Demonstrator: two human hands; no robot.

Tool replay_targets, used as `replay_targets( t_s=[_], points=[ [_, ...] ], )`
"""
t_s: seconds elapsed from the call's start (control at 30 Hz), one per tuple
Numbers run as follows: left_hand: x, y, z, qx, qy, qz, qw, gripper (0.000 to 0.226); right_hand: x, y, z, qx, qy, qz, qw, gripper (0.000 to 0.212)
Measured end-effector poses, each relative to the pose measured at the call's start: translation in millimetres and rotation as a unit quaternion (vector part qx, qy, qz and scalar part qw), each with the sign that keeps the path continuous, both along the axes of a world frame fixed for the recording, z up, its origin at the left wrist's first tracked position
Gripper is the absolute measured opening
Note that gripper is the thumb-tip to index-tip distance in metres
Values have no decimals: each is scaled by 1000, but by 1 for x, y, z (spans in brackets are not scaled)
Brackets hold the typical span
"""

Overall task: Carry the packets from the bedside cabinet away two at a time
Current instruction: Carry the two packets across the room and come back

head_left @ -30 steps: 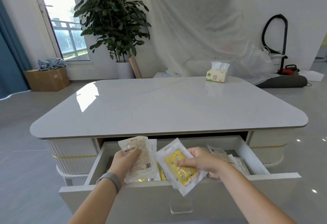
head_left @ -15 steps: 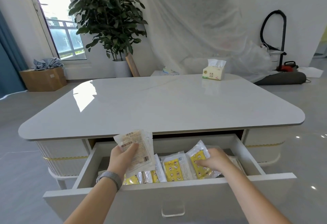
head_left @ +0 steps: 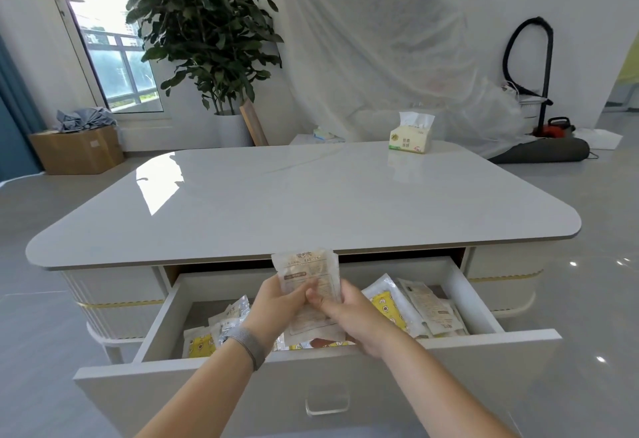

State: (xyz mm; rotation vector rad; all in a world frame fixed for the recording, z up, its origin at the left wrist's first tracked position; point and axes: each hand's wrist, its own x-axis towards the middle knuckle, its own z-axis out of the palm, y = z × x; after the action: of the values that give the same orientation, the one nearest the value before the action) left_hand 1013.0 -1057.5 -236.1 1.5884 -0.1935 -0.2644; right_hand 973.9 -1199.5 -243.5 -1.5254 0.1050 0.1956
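Note:
Both hands meet over the open drawer of the white cabinet. My left hand grips a pale beige packet upright by its lower left part. My right hand pinches the same packet from the right, thumb on its front. Whether a second packet lies behind it is hidden. Several packets lie in the drawer: a yellow printed one and beige ones to the right, a yellow one and clear ones to the left.
The glossy white top of the cabinet carries a tissue box at its far right. Behind stand a potted plant, a cardboard box, plastic-draped furniture and a vacuum cleaner. Grey floor surrounds the cabinet.
My right hand has left the yellow packet in the drawer and come up to the beige packet. My left hand has moved that packet rightward, toward the drawer's middle.

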Motion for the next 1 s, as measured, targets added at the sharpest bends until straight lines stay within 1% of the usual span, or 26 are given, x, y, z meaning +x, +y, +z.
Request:
replay_targets(
  t_s=[0.07,0.1,0.17,0.23,0.27,0.3,0.33,0.37,0.4,0.43,0.47,0.53,0.57,0.6,0.63,0.67,0.7,0.73,0.8,0.9,0.93,1.0],
  points=[
    [-4,-5,2,-9,-5,0,1000,14,0,-5,0,16,-2,-11,1000,44],
    [-5,-6,3,-7,-11,-10,1000,17,0,-10,1,6,-7,-15,1000,37],
    [-5,-5,1,25,-41,-31,998,18,0,-23,5,-36,-14,-24,999,32],
    [-2,0,-3,96,-86,-47,991,17,3,-43,6,-72,-16,-61,995,31],
    [0,3,-6,158,-115,-54,979,17,5,-55,7,-90,-15,-89,992,32],
    [1,7,-8,243,-153,-63,956,17,6,-69,7,-103,-12,-118,988,32],
    [4,11,-11,340,-192,-79,917,16,7,-84,5,-110,-11,-150,983,31],
    [7,14,-16,430,-223,-97,869,19,6,-99,2,-114,-6,-184,976,27],
    [8,17,-20,499,-241,-105,826,23,5,-114,-4,-115,1,-219,969,25],
    [9,19,-24,541,-247,-105,797,27,3,-130,-11,-127,15,-247,961,27],
    [11,21,-28,562,-242,-100,784,29,1,-142,-18,-138,36,-264,954,32],
    [14,24,-34,572,-212,-91,787,36,0,-155,-29,-181,100,-260,943,54],
    [15,25,-36,576,-195,-90,789,39,0,-158,-33,-227,139,-241,933,66],
    [16,25,-37,579,-175,-94,791,40,2,-158,-37,-295,175,-213,915,73],
    [18,26,-39,577,-155,-103,795,39,3,-158,-38,-377,200,-187,885,72],
    [20,27,-41,573,-135,-112,801,38,3,-156,-37,-444,217,-165,853,64],
    [21,27,-43,567,-119,-120,806,39,5,-156,-37,-488,222,-145,831,52],
    [21,27,-43,562,-107,-124,811,40,6,-156,-39,-512,225,-131,818,40],
    [22,26,-44,557,-98,-123,815,41,10,-160,-45,-537,231,-122,802,36],
    [23,26,-46,552,-96,-124,819,38,12,-161,-54,-553,231,-147,787,17],
    [24,26,-47,548,-92,-122,822,39,12,-160,-55,-555,234,-161,782,18],
    [26,27,-49,539,-90,-117,829,40,9,-155,-52,-588,222,-158,762,30]
  ],
)
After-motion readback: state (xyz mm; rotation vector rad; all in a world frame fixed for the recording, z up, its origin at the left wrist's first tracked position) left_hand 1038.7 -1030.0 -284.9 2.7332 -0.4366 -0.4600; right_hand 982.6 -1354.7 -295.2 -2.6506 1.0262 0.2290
